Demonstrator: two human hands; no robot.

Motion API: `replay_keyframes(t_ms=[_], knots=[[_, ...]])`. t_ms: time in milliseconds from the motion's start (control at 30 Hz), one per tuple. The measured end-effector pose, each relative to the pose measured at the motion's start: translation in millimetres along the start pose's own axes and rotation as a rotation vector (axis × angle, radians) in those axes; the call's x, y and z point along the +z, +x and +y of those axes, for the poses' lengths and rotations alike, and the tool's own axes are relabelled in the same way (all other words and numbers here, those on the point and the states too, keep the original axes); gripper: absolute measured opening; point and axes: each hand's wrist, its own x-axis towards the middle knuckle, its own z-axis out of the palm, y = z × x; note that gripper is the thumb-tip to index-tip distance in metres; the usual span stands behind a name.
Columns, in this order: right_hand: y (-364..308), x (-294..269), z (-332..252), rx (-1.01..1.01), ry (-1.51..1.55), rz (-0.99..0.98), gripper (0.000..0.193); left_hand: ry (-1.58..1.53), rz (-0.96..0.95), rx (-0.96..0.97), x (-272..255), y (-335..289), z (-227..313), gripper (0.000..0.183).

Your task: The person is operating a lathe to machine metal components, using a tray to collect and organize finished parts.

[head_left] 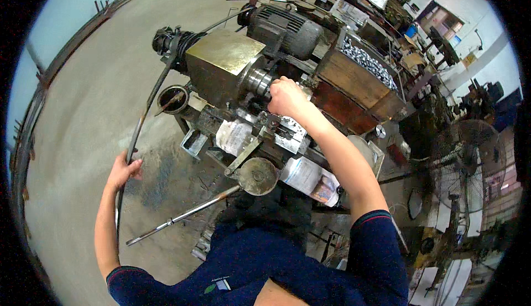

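My left hand (123, 170) is wrapped round a long dark lever (145, 112), out to the left of a small lathe. The lever runs up to the rear end of the headstock (224, 51), a box with a brass-coloured top. My right hand (286, 97) is at the front of the shiny steel spindle chuck (258, 81), its fingers closed together. Whatever they pinch is hidden behind the hand. Below it sits the tool slide (290, 134), with a flat arm and a round metal disc (258, 176) nearer to me.
Behind the headstock is a ribbed electric motor (285, 29). A wooden box (354, 79) to the right holds many small metal parts. A white plastic bottle (310, 180) lies by the slide. A metal bar handle (182, 216) juts left. A fan (470, 162) stands at right.
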Motion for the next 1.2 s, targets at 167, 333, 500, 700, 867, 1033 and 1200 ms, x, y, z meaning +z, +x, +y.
replay_keyframes(t_ms=[167,333,500,700,867,1033,1200], knots=[[15,19,8,0.075,0.044,-0.095,0.023,0.033,0.007,-0.01,1,3,-2,0.025],[19,29,14,0.106,0.19,-0.07,0.026,0.127,0.056,-0.067,15,-5,9,0.026],[25,33,11,0.1,0.07,-0.05,0.027,0.512,0.259,0.053,15,4,-7,0.027],[34,32,12,0.261,0.4,-0.021,0.029,0.742,0.269,-0.057,17,4,5,0.026],[38,12,7,0.387,0.547,0.019,0.03,1.109,0.382,0.043,-41,28,-27,0.022],[42,23,11,0.398,0.48,0.064,0.031,1.184,0.561,-0.159,-106,105,-20,0.015],[27,8,2,0.234,0.447,0.103,0.019,1.016,0.576,-0.244,-124,131,-47,0.03]])
